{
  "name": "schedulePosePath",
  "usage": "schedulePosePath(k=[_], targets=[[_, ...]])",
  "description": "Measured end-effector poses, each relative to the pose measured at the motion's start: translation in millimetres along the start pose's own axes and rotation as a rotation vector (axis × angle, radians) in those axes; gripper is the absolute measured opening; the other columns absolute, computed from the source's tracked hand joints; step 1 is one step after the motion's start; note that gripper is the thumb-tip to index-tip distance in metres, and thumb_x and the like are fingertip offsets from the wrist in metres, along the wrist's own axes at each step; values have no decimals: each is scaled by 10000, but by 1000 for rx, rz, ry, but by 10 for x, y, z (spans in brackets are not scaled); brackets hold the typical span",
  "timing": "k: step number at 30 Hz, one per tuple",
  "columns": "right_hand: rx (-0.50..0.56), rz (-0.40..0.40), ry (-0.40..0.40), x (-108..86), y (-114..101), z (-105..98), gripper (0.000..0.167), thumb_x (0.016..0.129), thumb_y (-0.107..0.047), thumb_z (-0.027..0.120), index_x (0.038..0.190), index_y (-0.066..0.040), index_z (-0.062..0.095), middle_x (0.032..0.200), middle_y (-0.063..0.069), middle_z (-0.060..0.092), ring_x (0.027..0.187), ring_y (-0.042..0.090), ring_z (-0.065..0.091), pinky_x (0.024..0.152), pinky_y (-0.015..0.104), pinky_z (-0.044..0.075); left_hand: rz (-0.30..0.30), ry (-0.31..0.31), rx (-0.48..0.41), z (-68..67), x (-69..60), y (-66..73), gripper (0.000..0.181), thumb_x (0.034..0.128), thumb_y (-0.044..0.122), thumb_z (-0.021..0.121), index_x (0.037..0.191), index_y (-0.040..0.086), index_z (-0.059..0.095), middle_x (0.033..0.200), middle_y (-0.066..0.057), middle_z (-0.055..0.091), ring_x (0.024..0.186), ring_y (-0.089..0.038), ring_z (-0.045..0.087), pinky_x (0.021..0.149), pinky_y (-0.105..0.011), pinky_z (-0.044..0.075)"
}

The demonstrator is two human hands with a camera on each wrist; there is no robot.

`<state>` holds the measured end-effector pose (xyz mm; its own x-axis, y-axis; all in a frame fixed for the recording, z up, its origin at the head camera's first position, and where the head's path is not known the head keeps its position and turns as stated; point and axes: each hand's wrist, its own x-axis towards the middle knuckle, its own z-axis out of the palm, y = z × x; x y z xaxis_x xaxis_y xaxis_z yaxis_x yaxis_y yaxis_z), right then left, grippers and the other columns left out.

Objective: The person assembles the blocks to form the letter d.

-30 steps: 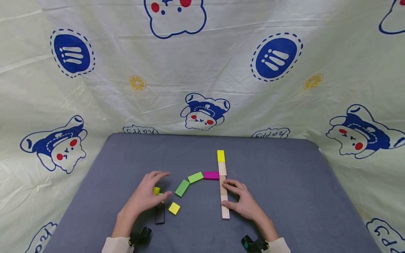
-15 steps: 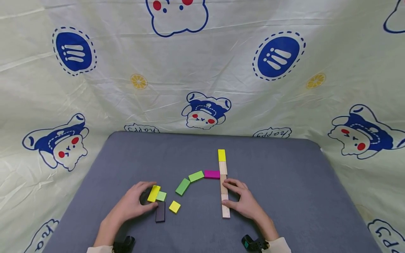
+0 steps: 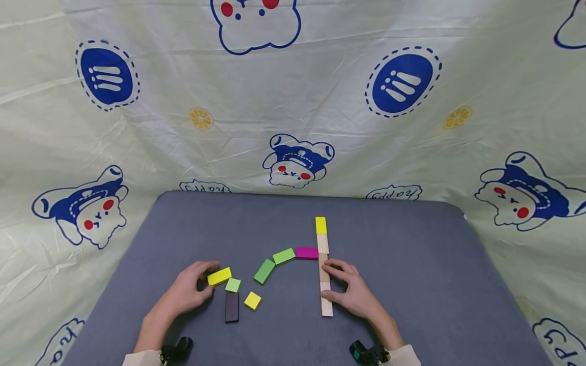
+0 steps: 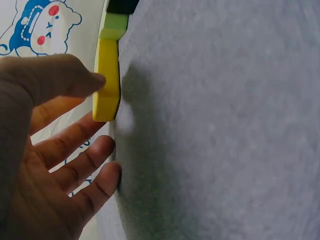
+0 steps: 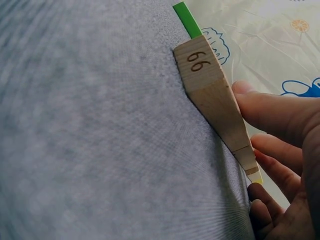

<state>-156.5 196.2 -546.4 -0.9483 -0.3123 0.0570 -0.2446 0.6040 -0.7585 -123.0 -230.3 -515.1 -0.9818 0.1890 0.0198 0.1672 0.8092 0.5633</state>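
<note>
On the table (image 3: 412, 254), toward its left edge, the left hand (image 3: 185, 290) pinches the long yellow block (image 3: 220, 276) between thumb and finger — its free end right beside a pale green block (image 3: 233, 285), which adjoins a dark block (image 3: 232, 307). The right hand (image 3: 354, 292) rests its loosely bent fingers against a row of wooden blocks (image 3: 324, 269) leading toward the far edge. Between the hands lie a magenta block (image 3: 306, 253), two green blocks (image 3: 264, 271) — and a small yellow block (image 3: 253, 300)
</note>
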Motion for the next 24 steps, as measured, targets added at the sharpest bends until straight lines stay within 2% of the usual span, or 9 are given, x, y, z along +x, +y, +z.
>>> schedulePosePath(k=[5, 9, 13, 17, 20, 24], targets=[[7, 11, -6, -28, -1, 25, 637, 792, -322, 883, 1355, -98, 686, 1446, 40, 583, 1348, 329, 461, 1101, 626, 377, -15, -14, 21, 31, -4, -3, 456, 882, 114, 784, 1320, 69, 668, 1261, -111, 664, 1105, -273, 639, 942, -489, 533], [22, 1, 13, -18, -4, 27, 629, 785, -296, 889, 1349, -96, 691, 1441, 39, 587, 1346, 327, 459, 1099, 627, 376, -21, -4, 18, 69, 53, 11, 378, 896, 132, 785, 1262, 81, 707, 1192, -91, 679, 1096, -280, 631, 948, -503, 522], [24, 19, 3, 2, -14, 15, 634, 790, -298, 887, 1358, -103, 685, 1452, 33, 577, 1360, 323, 447, 1114, 624, 364, -31, 24, 23, 85, 90, 3, 322, 886, 102, 787, 1202, 68, 731, 1133, -76, 690, 1036, -244, 640, 918, -473, 539], [4, 51, -15, 14, -23, 12, 651, 793, -332, 884, 1366, -102, 678, 1455, 35, 572, 1372, 331, 445, 1127, 628, 359, -34, 81, 26, 84, 83, 4, 323, 866, 100, 799, 1180, 59, 733, 1116, -78, 696, 987, -209, 647, 863, -441, 553], [-9, 56, -5, 18, -29, 7, 657, 783, -340, 889, 1360, -99, 683, 1444, 43, 579, 1370, 342, 455, 1123, 637, 364, -28, 122, 19, 77, 84, 50, 336, 856, 115, 808, 1180, 68, 734, 1126, -82, 697, 979, -203, 651, 839, -428, 555], [-7, 58, 1, 22, -27, -9, 658, 780, -335, 892, 1360, -104, 684, 1445, 43, 577, 1379, 343, 449, 1129, 634, 355, -14, 126, -12, 74, 100, 177, 333, 854, 117, 810, 1178, 89, 737, 1119, -62, 693, 943, -165, 630, 816, -394, 552]])
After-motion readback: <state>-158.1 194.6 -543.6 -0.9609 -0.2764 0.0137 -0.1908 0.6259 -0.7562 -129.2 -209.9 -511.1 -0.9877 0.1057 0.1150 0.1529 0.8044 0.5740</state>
